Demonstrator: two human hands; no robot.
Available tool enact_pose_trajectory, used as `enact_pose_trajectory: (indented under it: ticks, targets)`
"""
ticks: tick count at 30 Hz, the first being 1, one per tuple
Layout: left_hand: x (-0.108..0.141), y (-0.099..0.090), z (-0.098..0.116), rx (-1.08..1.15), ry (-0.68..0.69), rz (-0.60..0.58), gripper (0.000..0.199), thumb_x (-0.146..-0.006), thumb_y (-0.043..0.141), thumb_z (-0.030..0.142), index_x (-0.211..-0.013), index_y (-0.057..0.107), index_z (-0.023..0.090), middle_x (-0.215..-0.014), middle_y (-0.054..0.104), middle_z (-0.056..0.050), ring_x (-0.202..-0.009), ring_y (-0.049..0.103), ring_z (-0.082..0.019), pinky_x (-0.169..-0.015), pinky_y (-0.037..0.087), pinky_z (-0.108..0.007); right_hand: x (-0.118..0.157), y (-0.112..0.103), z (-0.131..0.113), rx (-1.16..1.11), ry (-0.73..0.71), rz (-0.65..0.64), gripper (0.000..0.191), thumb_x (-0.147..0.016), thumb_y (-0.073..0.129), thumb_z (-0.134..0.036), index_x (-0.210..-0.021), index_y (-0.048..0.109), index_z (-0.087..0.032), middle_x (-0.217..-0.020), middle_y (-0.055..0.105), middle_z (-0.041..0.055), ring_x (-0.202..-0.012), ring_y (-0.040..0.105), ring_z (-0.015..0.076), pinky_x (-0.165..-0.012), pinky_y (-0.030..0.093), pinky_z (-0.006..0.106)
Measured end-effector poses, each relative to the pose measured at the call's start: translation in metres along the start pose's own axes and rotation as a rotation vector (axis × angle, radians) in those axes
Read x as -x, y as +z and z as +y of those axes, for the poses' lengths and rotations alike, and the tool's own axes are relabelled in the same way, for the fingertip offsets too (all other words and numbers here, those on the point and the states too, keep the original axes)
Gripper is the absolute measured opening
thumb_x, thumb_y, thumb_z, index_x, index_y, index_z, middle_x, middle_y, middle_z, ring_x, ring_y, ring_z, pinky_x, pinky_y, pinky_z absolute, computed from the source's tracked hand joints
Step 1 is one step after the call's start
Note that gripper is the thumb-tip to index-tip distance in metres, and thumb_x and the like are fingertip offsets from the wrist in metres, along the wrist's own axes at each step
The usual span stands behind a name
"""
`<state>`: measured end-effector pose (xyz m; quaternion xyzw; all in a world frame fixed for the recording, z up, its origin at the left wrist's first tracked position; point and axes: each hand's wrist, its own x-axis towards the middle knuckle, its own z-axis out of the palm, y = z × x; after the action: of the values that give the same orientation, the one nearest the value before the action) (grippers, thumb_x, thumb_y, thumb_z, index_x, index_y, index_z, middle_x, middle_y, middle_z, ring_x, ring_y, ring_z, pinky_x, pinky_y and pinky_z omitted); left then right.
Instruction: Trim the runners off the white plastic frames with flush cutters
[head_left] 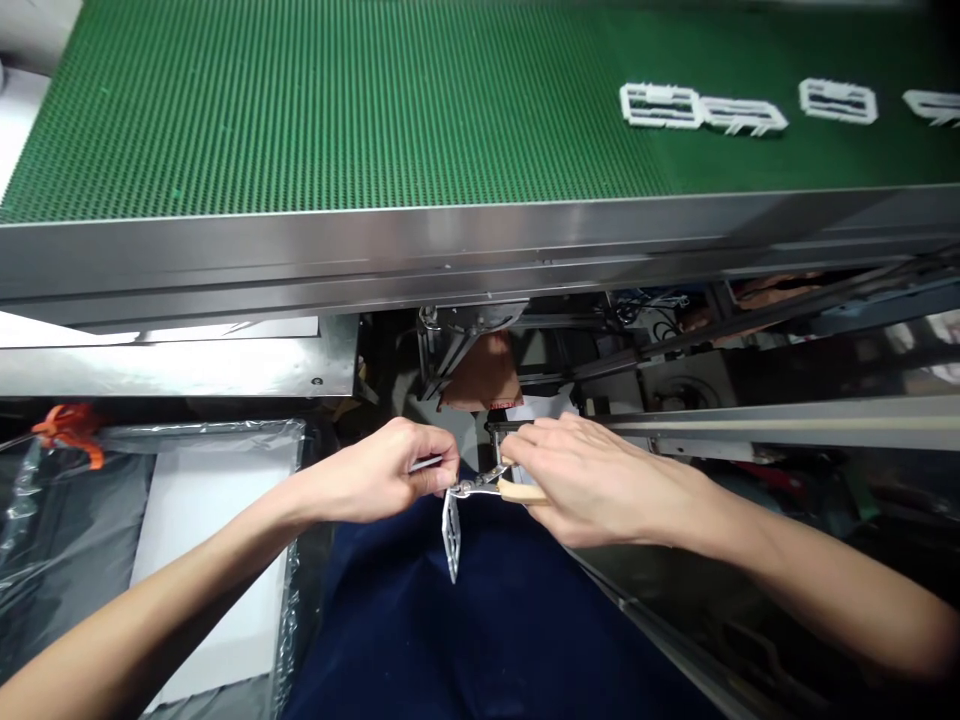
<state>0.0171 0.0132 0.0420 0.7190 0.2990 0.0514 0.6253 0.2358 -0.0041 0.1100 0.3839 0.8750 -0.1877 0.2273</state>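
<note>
My left hand (pixel 401 468) pinches a white plastic part (pixel 451 537) that hangs down in front of my dark blue clothing. Its open frame shape resembles the pieces lying on the belt, and a thin pale end pokes out between my fingers. Wrapped around the yellowish handles of a pair of nippers (pixel 517 491) is my right hand (pixel 592 475). The metal jaws point left and meet the top of the white part, beside my left fingertips. Whether the blades are closed on it cannot be made out.
Beyond my hands runs a green ribbed conveyor belt (pixel 360 110) with a metal edge rail (pixel 450 245). Several white plastic frames (pixel 660 105) lie on its right side. At lower left, an orange clamp (pixel 71 430) grips a plastic-lined box holding a white sheet (pixel 214 560). Metal bars stand at right.
</note>
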Motion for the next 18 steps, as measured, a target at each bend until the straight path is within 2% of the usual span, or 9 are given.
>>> enact_pose_trajectory:
  ticks: [5,10,15,18]
  targets:
    - [-0.004,0.000,0.007,-0.030,0.029,-0.024,0.013,-0.082,0.044,0.012,-0.073,0.051,0.017,-0.066,0.048,0.005,-0.061,0.041,-0.010,-0.054,0.030,-0.023,0.004,-0.012,-0.005,0.063,0.029,-0.017,0.013,-0.073,0.043,-0.020,-0.082,0.052,-0.018,-0.076,0.060,0.0063,-0.074,0.059,0.0236,-0.069,0.038,0.034]
    - [-0.010,0.000,0.007,-0.034,0.025,-0.062,0.014,-0.082,0.045,0.014,-0.069,0.049,0.017,-0.064,0.045,0.005,-0.059,0.039,-0.010,-0.052,0.029,-0.023,0.000,-0.021,-0.003,0.097,0.008,-0.078,0.014,-0.074,0.044,-0.021,-0.077,0.057,-0.018,-0.065,0.060,0.0056,-0.057,0.057,0.0208,-0.054,0.033,0.029]
    - [-0.016,0.002,-0.004,0.027,-0.009,-0.060,0.016,-0.084,0.047,0.023,-0.069,0.049,0.017,-0.063,0.046,0.004,-0.059,0.039,-0.011,-0.053,0.030,-0.023,-0.009,-0.014,0.007,-0.023,0.032,-0.071,0.019,-0.075,0.044,-0.030,-0.073,0.060,-0.020,-0.060,0.060,0.0045,-0.051,0.056,0.0185,-0.046,0.025,0.026]
    - [-0.016,0.010,-0.006,0.095,-0.057,-0.008,0.020,-0.083,0.051,0.032,-0.068,0.052,0.018,-0.064,0.049,0.003,-0.062,0.043,-0.014,-0.055,0.035,-0.025,0.008,-0.009,0.012,-0.161,0.127,-0.085,0.021,-0.073,0.047,-0.037,-0.070,0.059,-0.021,-0.060,0.061,0.0033,-0.053,0.058,0.0178,-0.044,0.024,0.024]
